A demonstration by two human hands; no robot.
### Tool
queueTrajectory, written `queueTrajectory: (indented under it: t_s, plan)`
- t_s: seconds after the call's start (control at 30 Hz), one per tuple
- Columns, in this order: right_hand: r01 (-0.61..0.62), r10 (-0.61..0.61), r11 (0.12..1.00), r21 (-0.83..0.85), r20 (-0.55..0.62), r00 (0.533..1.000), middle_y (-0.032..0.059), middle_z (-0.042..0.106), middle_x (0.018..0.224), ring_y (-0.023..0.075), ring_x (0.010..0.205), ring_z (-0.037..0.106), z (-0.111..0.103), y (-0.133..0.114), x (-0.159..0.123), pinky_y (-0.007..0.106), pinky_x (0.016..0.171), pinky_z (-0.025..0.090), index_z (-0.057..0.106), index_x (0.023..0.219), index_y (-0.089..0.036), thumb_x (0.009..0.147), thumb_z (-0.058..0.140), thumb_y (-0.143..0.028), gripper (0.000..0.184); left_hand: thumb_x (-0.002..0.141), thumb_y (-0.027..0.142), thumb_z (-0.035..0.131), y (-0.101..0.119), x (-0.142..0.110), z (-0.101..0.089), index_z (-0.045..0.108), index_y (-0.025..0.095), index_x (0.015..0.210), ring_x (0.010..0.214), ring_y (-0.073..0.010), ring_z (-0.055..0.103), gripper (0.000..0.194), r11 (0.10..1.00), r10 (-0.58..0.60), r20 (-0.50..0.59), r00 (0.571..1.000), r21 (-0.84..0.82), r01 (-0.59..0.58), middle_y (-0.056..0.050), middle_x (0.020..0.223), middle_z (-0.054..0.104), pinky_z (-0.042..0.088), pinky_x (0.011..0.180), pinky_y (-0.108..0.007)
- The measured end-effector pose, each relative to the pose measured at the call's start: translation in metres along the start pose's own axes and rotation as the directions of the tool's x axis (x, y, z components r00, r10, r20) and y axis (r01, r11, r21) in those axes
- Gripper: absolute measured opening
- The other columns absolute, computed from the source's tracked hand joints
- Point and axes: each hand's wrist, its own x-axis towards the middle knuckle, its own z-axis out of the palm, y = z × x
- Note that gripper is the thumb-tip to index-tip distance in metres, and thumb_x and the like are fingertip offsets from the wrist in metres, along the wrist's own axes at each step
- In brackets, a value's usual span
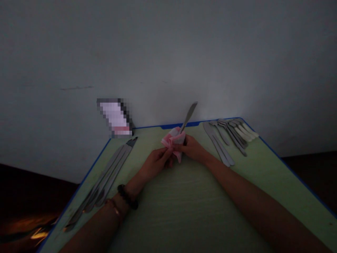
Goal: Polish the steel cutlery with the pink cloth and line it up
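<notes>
Above the far middle of the table, both my hands are closed on a pink and white cloth (173,138). A table knife (189,116) sticks up out of the cloth, its blade tilted to the right; the cloth and fingers hide its lower end. My left hand (156,161) pinches the cloth from the left and below. My right hand (193,149) presses the cloth from the right, thumb towards the left hand. Which fingers bear on the knife through the cloth I cannot tell.
On the green table (173,211) several knives (110,172) lie along the left edge. At the far right are two knives (217,144), several spoons or forks (231,131) and some white-handled pieces (246,130). A blurred-out phone-like object (114,117) leans against the wall (168,52).
</notes>
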Motion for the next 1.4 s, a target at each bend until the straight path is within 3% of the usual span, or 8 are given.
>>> queueTrajectory:
  t_s: [0.27, 0.77, 1.03, 1.4]
  plan:
    - [-0.01, 0.01, 1.0, -0.023, -0.027, 1.0, 0.0038, 0.066, 0.082, 0.0152, 0.073, 0.059, -0.0021, 0.0049, 0.0013, 0.027, 0.068, 0.046, 0.063, 0.088, -0.013, 0.069, 0.071, -0.039, 0.033, 0.089, 0.055, 0.042, -0.0007, 0.0001, -0.0012, 0.062, 0.014, 0.07, 0.044, -0.0079, 0.044, 0.048, 1.0, -0.004, 0.009, 1.0, 0.009, 0.004, 0.003, 0.051, 0.055, 0.032, 0.042, -0.018]
    - [-0.021, 0.02, 0.999, -0.036, -0.015, 1.0, 0.0062, 0.067, 0.087, 0.0158, 0.075, 0.06, 0.0003, 0.0004, -0.0026, 0.028, 0.068, 0.048, 0.062, 0.095, -0.012, 0.068, 0.073, -0.038, 0.038, 0.087, 0.049, 0.049, 0.0001, -0.0035, -0.0026, 0.064, 0.012, 0.071, 0.042, -0.0078, 0.046, 0.043, 0.991, -0.029, 0.043, 0.999, -0.132, 0.034, 0.001, 0.047, 0.056, 0.031, 0.042, -0.018]
    - [-0.003, -0.002, 0.997, -0.074, -0.068, 0.998, 0.0047, 0.066, 0.082, 0.0154, 0.073, 0.058, 0.0012, 0.0006, -0.0006, 0.027, 0.066, 0.046, 0.064, 0.087, -0.014, 0.067, 0.072, -0.039, 0.033, 0.088, 0.051, 0.043, 0.0025, -0.0007, 0.0003, 0.064, 0.013, 0.07, 0.041, -0.0077, 0.043, 0.047, 0.998, -0.036, 0.013, 0.999, -0.055, 0.037, 0.002, 0.048, 0.055, 0.031, 0.041, -0.019]
    - [-0.02, 0.016, 0.996, -0.091, -0.05, 0.999, 0.005, 0.066, 0.082, 0.0154, 0.072, 0.058, 0.0001, 0.0016, -0.0007, 0.027, 0.065, 0.045, 0.064, 0.089, -0.013, 0.066, 0.073, -0.041, 0.037, 0.087, 0.049, 0.046, 0.001, -0.0023, -0.0013, 0.063, 0.013, 0.07, 0.042, -0.0078, 0.045, 0.044, 0.997, -0.046, 0.027, 0.999, -0.064, 0.048, 0.002, 0.048, 0.055, 0.031, 0.042, -0.019]
